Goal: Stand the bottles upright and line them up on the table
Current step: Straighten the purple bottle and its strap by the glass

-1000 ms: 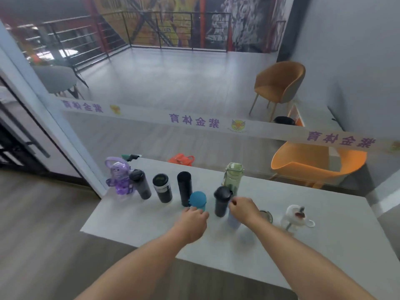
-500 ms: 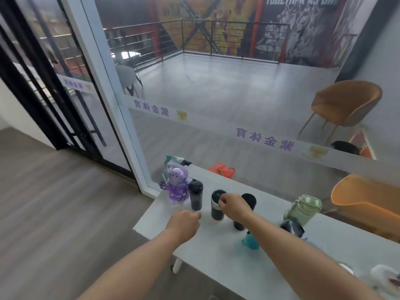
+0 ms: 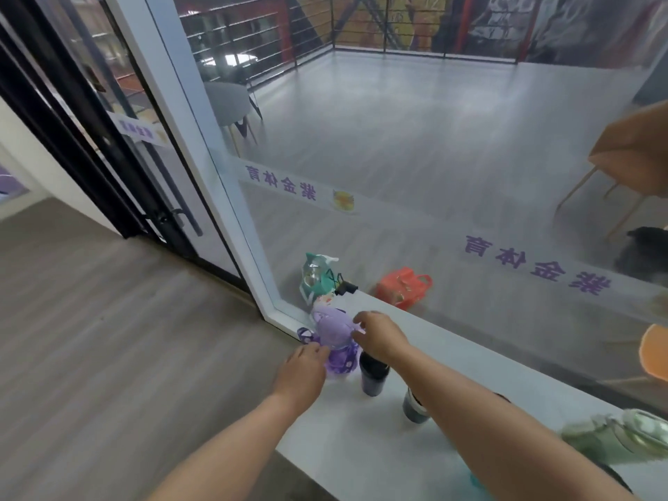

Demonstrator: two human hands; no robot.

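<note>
Your right forearm covers most of the black bottle just behind your right fingers, and part of the grey one nearer to you. The green bottle, far right of your fingers, is blurred and cut by the frame edge. Your left fingers hide the purple bottle's lower side.

Bare forearms, no sleeves; left grip, right grip.
</note>
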